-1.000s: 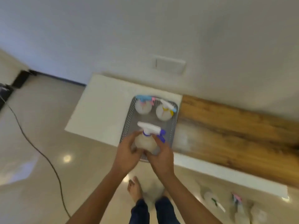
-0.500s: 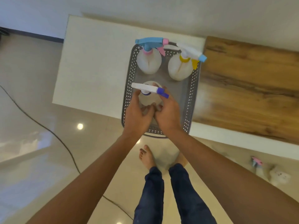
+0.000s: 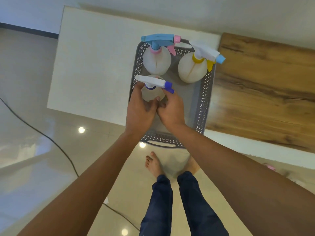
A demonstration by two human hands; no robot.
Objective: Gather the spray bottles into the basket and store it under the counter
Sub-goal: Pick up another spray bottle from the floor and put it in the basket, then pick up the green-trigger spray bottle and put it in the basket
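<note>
A: Nearest item?
B: Left hand (image 3: 139, 109) and right hand (image 3: 171, 110), both cupped round the purple-nozzle bottle (image 3: 153, 92), inside the grey basket (image 3: 198, 116).
A: Handling?
B: Seat it upright, left side, before letting go.
A: Beyond?
B: Blue-trigger bottle (image 3: 156, 61); yellow-collar bottle (image 3: 193, 68).

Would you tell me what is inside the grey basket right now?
Three spray bottles stand in the basket; both hands cover part of its floor.
</note>
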